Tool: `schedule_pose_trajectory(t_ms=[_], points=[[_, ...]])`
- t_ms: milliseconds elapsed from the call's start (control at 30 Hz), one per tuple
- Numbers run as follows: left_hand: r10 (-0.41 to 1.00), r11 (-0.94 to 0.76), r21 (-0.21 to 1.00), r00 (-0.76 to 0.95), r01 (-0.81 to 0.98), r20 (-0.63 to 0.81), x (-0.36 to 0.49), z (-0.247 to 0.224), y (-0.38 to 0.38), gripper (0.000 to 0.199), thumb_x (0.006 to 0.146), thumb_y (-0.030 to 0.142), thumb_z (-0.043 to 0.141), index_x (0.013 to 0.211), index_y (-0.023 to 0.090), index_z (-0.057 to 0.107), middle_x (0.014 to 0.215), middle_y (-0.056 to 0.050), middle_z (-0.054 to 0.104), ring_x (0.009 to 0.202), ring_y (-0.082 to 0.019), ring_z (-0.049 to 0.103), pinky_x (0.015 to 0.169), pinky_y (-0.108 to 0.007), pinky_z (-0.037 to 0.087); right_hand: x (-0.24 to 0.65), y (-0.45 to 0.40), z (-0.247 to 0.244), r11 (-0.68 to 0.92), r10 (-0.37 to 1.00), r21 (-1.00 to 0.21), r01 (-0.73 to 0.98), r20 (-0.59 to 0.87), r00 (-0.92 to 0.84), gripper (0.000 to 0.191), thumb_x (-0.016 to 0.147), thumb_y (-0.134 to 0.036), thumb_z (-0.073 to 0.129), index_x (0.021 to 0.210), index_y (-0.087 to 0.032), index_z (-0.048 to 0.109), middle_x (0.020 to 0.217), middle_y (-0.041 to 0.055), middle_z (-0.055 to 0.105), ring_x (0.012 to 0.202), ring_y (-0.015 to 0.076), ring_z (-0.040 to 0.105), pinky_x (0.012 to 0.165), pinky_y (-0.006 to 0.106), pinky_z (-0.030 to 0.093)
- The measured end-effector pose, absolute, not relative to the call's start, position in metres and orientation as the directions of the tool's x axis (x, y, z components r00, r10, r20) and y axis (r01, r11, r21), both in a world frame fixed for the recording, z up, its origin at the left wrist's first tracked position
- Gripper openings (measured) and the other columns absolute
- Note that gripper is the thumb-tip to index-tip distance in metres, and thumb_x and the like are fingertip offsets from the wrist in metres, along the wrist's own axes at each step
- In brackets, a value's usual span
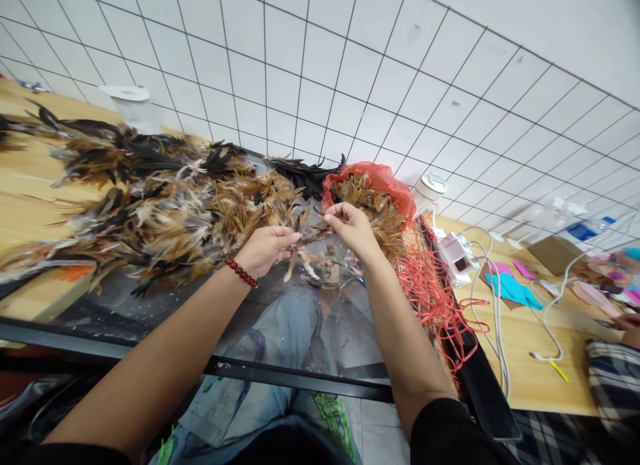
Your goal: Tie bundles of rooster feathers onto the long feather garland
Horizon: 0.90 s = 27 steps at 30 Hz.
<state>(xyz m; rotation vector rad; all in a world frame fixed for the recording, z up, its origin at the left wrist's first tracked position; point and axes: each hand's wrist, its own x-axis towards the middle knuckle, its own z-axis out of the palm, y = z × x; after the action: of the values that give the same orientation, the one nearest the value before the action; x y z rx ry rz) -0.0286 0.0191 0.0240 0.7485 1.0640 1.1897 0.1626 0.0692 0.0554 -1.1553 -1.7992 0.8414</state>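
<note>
Over the front of the feather heap, my left hand (270,248), with a beaded bracelet (241,272) at its wrist, pinches brown feathers (290,268) between thumb and fingers. Beside it my right hand (353,230) is closed in a pinch, thumb against forefinger. What sits between those fingertips is too small to make out. A large pile of brown, black and whitish feathers (175,215) spreads to the left. Just behind my right hand, a red plastic bag (385,179) stands open with more brown feathers (370,198) in it.
Tangled red plastic string (430,291) lies right of my forearm, beside a black tray edge (480,378). White cables (495,318), a power adapter (456,258) and coloured scraps (515,290) lie farther right. Another person's plaid sleeve (615,378) shows at the right edge. A tiled wall (290,71) stands behind.
</note>
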Motion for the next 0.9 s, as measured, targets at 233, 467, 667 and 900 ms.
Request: schedule_pose_trajectory(t_ms=[233, 467, 667, 900], points=[[0.967, 0.221, 0.852, -0.007, -0.475, -0.254, -0.03, 0.024, 0.021, 0.024, 0.056, 0.015, 0.087, 0.07, 0.01, 0.068, 0.074, -0.006, 0.071, 0.066, -0.016, 0.07, 0.072, -0.028, 0.053, 0.163, 0.075, 0.043, 0.424, 0.861, -0.822, 0.38, 0.235, -0.452, 0.046, 0.073, -0.02, 0.068, 0.118, -0.018, 0.063, 0.126, 0.01, 0.063, 0.11, 0.0194, 0.061, 0.093, 0.035, 0.05], [0.969, 0.239, 0.875, 0.052, -0.422, -0.24, -0.028, 0.023, 0.019, 0.025, 0.057, 0.017, 0.088, 0.069, 0.009, 0.068, 0.069, -0.007, 0.07, 0.064, -0.014, 0.067, 0.069, -0.026, 0.051, 0.15, 0.057, 0.054, 0.634, 0.737, -0.607, 0.479, 0.289, -0.611, 0.026, 0.082, -0.02, 0.067, 0.106, -0.019, 0.072, 0.108, 0.0058, 0.074, 0.103, 0.0174, 0.066, 0.096, 0.032, 0.046], [0.971, 0.224, 0.88, 0.024, -0.419, -0.236, -0.029, 0.021, 0.02, 0.024, 0.058, 0.019, 0.087, 0.07, 0.01, 0.068, 0.076, -0.009, 0.072, 0.077, -0.017, 0.07, 0.077, -0.028, 0.052, 0.153, 0.058, 0.058, 0.634, 0.77, -0.492, 0.596, 0.332, -0.545, 0.012, 0.086, -0.017, 0.06, 0.086, -0.019, 0.073, 0.088, 0.0025, 0.073, 0.085, 0.0145, 0.065, 0.082, 0.025, 0.044], [0.974, 0.17, 0.903, -0.07, -0.395, -0.214, -0.029, 0.024, 0.02, 0.026, 0.055, 0.025, 0.089, 0.069, 0.012, 0.071, 0.077, -0.009, 0.073, 0.076, -0.016, 0.067, 0.08, -0.029, 0.051, 0.155, 0.055, 0.063, 0.762, 0.647, -0.294, 0.577, 0.408, -0.645, 0.016, 0.092, -0.02, 0.053, 0.091, -0.02, 0.069, 0.091, 0.0043, 0.07, 0.092, 0.018, 0.06, 0.086, 0.03, 0.038]])
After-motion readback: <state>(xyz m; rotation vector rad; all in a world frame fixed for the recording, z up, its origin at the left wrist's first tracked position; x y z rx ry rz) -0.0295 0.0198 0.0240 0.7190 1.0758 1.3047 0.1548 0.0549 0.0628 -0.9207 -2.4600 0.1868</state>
